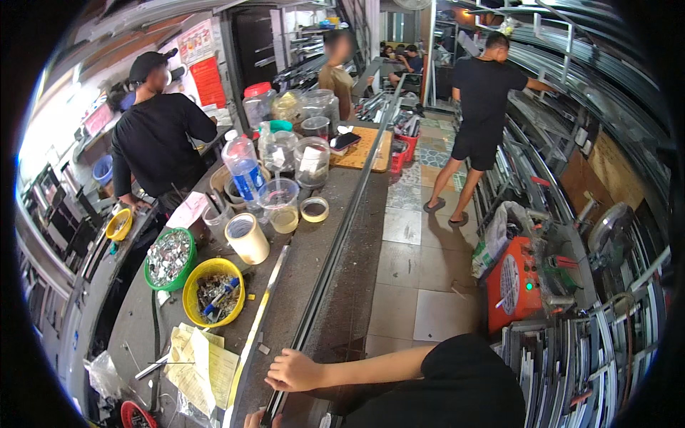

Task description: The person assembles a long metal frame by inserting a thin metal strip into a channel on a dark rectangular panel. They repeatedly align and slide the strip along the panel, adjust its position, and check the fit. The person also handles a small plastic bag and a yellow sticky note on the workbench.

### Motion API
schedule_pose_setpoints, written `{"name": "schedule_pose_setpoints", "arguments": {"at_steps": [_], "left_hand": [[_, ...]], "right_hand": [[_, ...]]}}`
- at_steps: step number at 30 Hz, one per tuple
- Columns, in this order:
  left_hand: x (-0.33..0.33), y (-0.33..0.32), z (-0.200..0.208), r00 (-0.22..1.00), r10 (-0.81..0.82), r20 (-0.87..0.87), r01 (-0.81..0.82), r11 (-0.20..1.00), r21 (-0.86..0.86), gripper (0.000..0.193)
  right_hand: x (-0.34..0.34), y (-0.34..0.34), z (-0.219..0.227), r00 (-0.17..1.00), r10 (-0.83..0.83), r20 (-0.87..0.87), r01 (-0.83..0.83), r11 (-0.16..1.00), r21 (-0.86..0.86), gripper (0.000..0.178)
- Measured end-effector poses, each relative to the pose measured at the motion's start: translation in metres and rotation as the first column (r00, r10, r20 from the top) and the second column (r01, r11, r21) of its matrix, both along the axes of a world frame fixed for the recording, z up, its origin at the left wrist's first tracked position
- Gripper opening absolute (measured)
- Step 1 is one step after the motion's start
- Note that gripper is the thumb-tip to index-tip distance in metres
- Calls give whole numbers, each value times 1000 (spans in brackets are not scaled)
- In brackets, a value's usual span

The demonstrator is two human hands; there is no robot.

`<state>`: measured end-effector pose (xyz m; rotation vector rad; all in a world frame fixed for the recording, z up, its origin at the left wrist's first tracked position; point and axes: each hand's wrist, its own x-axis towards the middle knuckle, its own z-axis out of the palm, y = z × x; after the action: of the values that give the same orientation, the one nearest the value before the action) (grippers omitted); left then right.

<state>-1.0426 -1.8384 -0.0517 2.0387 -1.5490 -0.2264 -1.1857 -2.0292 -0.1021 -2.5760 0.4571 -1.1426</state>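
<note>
A long dark metal profile (329, 277) lies lengthwise on the workbench (360, 285), running from the lower edge toward the far end. My right hand (294, 371) is over its near part, fingers curled around it. At the lower edge, cut off by the picture, my left hand (254, 419) has fingers on both sides of the same profile; the rest of that hand is hidden. Left of the hands are yellowish paper sheets (196, 367). A pale narrow strip (255, 324) lies beside the profile.
A yellow basket (187, 303) of scraps and a green basket (191, 260) of small metal parts stand left, beyond them a tape roll (247, 239), plastic bottle (245, 167) and tubs. Three people stand nearby. An orange machine (514, 285) and racked profiles line the right side.
</note>
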Motion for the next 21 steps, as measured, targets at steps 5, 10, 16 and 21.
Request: {"name": "schedule_pose_setpoints", "arguments": {"at_steps": [5, 10, 16, 21], "left_hand": [[21, 31, -10, 986, 32, -163, -26, 999, 34, 28], [29, 57, 6, 976, 59, -208, -39, 994, 102, 27], [57, 92, 7, 967, 49, -251, -13, 990, 142, 28], [93, 133, 1, 939, 191, -286, -42, 888, 457, 31]], "right_hand": [[9, 26, 3, 998, 31, -50, -28, 997, 75, 31], [-2, 51, 16, 1000, -23, 16, 20, 981, 193, 21], [-28, 47, 20, 965, -257, 42, 239, 939, 248, 27], [-37, 50, 15, 911, -407, 70, 383, 895, 228, 27]]}}
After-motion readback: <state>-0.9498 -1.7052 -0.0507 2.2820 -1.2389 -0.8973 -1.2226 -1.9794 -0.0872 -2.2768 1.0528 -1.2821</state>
